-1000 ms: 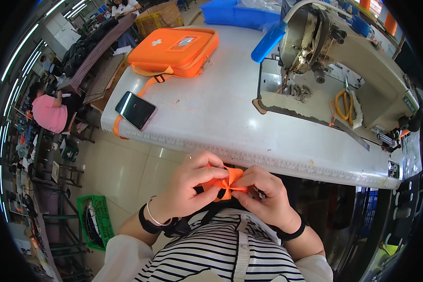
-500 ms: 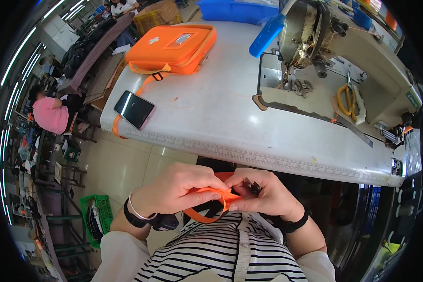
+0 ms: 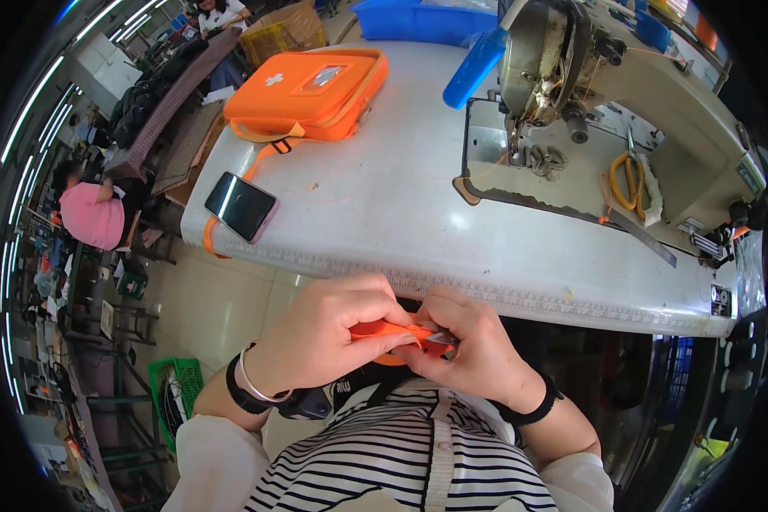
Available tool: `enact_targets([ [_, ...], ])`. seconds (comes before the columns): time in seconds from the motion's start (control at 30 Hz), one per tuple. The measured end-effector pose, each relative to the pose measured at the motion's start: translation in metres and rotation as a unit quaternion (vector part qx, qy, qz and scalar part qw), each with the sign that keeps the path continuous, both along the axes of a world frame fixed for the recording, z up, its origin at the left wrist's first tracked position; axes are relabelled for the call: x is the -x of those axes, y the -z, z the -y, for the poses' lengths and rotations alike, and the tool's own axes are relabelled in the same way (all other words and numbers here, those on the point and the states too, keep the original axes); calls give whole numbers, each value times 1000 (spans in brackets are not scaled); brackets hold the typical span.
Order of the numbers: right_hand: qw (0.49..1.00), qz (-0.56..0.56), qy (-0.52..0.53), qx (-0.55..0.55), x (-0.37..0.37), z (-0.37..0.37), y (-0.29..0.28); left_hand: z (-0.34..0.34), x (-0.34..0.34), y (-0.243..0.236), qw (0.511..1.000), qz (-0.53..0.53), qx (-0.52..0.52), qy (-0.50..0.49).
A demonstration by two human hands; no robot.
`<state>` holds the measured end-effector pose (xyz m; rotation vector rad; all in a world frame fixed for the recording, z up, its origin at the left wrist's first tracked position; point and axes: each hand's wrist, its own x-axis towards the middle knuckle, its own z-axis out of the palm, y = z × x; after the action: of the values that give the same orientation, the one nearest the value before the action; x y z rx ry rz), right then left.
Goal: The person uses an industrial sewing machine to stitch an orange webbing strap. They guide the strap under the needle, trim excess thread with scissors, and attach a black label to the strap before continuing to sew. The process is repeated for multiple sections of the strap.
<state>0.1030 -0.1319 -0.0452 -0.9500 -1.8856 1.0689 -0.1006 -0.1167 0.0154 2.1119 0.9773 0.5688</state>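
Note:
Close to my body, just below the table's front edge, both hands are together on an orange webbing strap (image 3: 372,329). My left hand (image 3: 333,320) is closed, pinching the strap between thumb and fingers. Small metal thread snips (image 3: 440,339) lie in the closed fingers of my right hand (image 3: 468,341), their blades against the orange material. Its fingertips also touch the strap. The fingers hide most of the snips and the strap's end.
An orange zipped case (image 3: 307,94) with a white cross lies on the white table (image 3: 358,213). A phone (image 3: 241,206) rests on an orange strap near the left edge. At the right stand a sewing machine (image 3: 683,94) and yellow-handled scissors (image 3: 628,183). A green crate (image 3: 188,375) sits on the floor.
Both hands have moved slightly up and away from my body with the strap. The snips in my right hand have turned onto the orange material, and the hanging loop shows less.

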Motion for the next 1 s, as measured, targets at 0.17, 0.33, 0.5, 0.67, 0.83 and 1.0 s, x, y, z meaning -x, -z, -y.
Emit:
enact_targets([
  [0.17, 996, 6, -14, 83, -19, 2, -11, -10, 0, 9, 996, 50, 70, -22],
  [0.33, 981, 25, 72, 180, -51, -1, -32, -31, -5, 13, 943, 102, 313, -45],
  [0.5, 980, 39, 107, 164, -85, -29, -52, -58, -17, 21, 926, 131, 353, 30],
  [0.67, 975, 107, 126, 151, -120, -84, -44, -99, -55, 23, 956, 122, 266, 11],
  [0.83, 960, 191, 139, 150, -141, -140, -29, -144, -92, 49, 994, -6, -104, 15],
  [1.0, 951, 170, 122, 229, -149, -164, -24, -175, -110, 60, 987, -20, -137, -81],
])
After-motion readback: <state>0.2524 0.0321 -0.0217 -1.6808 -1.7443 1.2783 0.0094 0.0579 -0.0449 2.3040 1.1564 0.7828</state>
